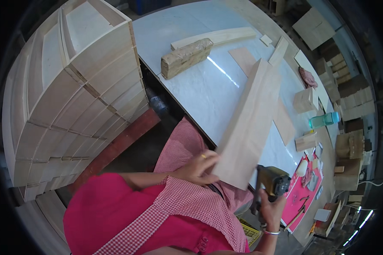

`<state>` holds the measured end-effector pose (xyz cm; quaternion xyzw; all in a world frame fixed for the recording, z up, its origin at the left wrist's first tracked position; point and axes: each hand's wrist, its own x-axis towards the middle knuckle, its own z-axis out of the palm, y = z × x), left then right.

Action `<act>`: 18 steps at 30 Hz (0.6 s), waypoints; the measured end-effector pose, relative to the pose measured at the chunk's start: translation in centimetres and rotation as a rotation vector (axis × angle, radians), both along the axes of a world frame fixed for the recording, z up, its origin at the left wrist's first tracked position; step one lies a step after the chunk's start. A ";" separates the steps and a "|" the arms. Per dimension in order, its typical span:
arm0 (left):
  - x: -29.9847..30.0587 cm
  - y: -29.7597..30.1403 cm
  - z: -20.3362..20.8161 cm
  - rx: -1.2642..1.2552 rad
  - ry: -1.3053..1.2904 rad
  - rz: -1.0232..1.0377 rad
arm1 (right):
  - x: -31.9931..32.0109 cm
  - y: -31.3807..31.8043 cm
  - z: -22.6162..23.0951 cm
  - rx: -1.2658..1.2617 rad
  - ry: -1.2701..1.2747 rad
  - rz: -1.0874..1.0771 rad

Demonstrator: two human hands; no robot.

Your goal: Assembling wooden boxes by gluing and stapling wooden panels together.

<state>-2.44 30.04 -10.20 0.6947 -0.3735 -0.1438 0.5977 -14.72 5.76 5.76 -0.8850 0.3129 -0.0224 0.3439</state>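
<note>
A long, pale wooden box [249,127] lies lengthwise on the table, its near end at the table's edge close to my body. My left hand [198,168] grips its near left corner, the fingers bent against the side and end; some fingertips are hidden. In my right hand [271,209] is a black and yellow nail gun [273,180], held by its handle just right of the box's near end. The tool looks slightly apart from the wood.
Stacked wooden drawers [102,85] rise at the left. On the marble-patterned table [187,97] are a tape-wrapped block [186,58], a long wooden strip [225,36], thin panels [284,123], small wooden boxes [304,101] and a teal bottle [323,120]. Hand tools lie on a pink sheet [291,208] at right.
</note>
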 end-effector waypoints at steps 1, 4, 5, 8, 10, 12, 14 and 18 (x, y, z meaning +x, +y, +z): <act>-0.2 -1.3 0.4 -0.028 0.083 -0.155 | -0.5 -1.1 0.3 -0.016 0.065 -0.079; -2.0 -7.1 -1.0 -0.214 0.110 -0.459 | -1.4 -4.4 1.3 -0.082 0.052 -0.141; -1.2 -8.6 0.1 -0.205 0.112 -0.468 | -2.3 -5.8 1.3 -0.073 0.052 -0.150; 3.0 -13.1 1.7 -0.074 0.124 -0.471 | -5.8 -9.4 0.7 -0.244 0.046 -0.272; 9.9 -15.7 2.3 -0.261 0.132 0.053 | -8.9 -10.3 0.9 -0.208 0.014 -0.295; 20.0 -17.9 1.7 -0.285 -0.282 0.527 | -10.0 -9.6 1.3 -0.183 -0.004 -0.351; 31.5 -18.3 -0.6 0.388 -0.541 0.681 | -9.5 -7.5 1.7 -0.137 -0.124 -0.333; 44.2 -15.8 2.4 0.720 -0.294 0.205 | -13.8 -5.9 4.0 -0.013 0.173 -0.406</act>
